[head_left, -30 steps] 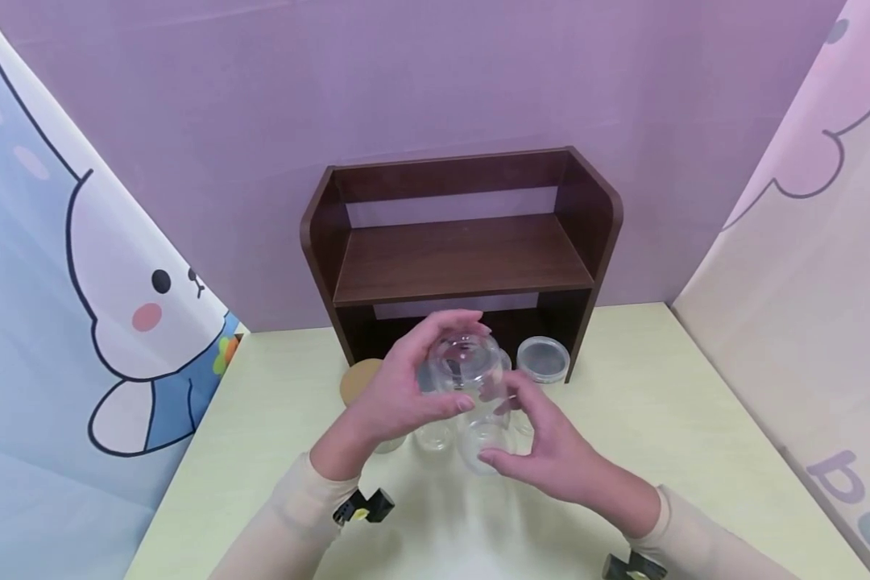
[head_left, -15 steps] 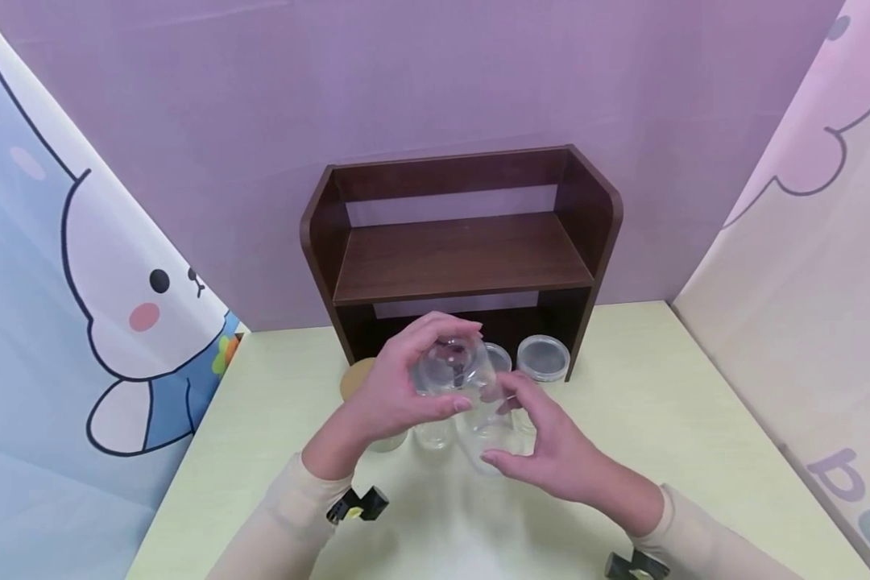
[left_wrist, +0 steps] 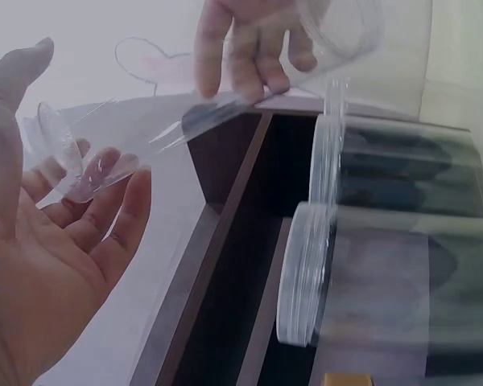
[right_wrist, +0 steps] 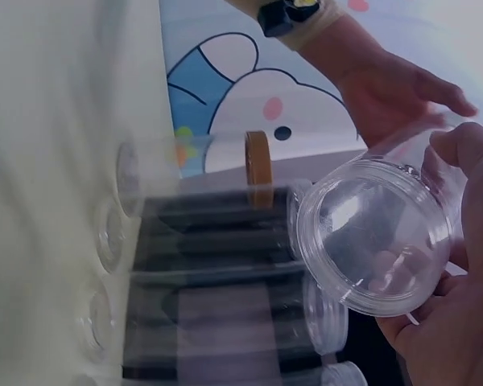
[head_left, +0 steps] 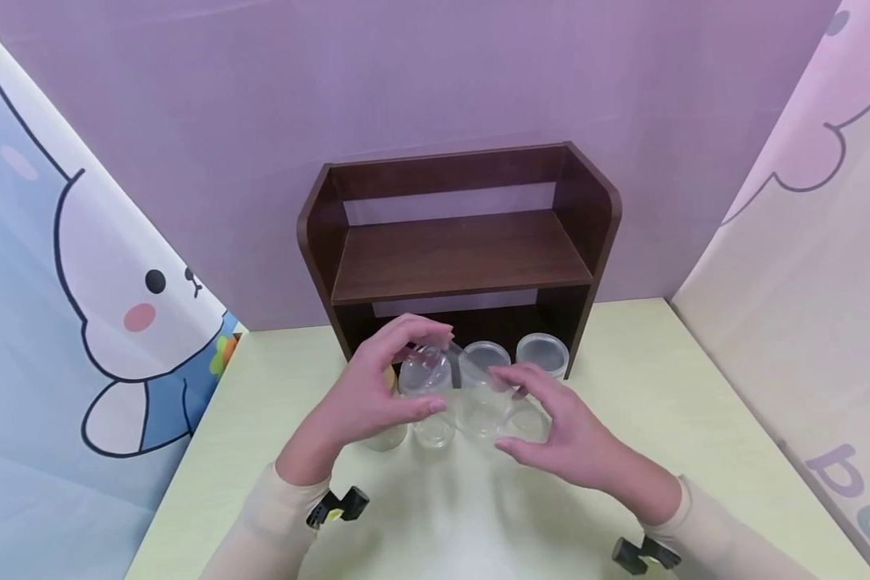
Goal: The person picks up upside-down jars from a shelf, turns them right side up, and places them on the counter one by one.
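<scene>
Between my hands I hold a clear plastic jar (right_wrist: 374, 233), tilted and off the table, with its round ridged end facing the right wrist camera. My left hand (head_left: 373, 391) cups the other end, its fingers curled round the jar and the thumb standing out in the left wrist view. My right hand (head_left: 576, 431) grips the ridged end between fingers and thumb. Behind the hands stands a row of similar clear jars. One has a tan lid (right_wrist: 259, 167); others have clear lids (head_left: 542, 354). The held jar partly overlaps this row in the head view.
A dark brown two-tier shelf (head_left: 464, 254) stands at the back of the pale yellow table (head_left: 696, 419), right behind the jars. A purple cloth (head_left: 435, 72) hangs behind it. Printed cloths, one with a cartoon animal (head_left: 138, 266), flank both sides.
My left hand has moved left and the right hand slightly right. The jar has tilted from near upright to a slant, its left end shifting left. More of the jars behind shows.
</scene>
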Available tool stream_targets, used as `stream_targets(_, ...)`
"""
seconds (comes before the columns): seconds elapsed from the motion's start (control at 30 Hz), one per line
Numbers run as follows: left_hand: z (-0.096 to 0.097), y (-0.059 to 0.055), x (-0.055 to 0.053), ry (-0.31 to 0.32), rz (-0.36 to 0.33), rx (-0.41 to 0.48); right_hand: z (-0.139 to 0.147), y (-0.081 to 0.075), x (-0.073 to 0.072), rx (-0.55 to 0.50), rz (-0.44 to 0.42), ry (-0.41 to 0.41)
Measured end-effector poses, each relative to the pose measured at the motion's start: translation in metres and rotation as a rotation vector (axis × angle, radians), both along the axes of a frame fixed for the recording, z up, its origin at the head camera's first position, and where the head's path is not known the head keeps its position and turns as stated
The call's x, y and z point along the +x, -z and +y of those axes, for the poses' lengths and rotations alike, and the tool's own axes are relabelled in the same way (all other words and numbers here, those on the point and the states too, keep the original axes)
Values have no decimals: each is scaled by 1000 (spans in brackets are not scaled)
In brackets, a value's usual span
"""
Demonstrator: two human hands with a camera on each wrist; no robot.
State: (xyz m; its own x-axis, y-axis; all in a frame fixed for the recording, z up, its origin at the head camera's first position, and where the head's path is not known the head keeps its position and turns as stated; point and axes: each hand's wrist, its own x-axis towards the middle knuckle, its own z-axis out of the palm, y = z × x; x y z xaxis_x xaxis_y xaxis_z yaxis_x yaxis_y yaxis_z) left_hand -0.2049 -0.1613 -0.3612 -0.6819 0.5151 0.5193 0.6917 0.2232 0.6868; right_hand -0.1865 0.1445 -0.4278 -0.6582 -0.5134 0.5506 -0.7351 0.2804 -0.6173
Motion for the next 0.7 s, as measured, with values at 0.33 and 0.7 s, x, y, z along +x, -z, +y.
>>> stream_targets(0.33,-15,9,6,-15,-52,-59,11,-13,-4,83,47,-32)
stream_targets(0.7,-24,19,4,47,-67,-77,19,-22,-9,168,120,-23)
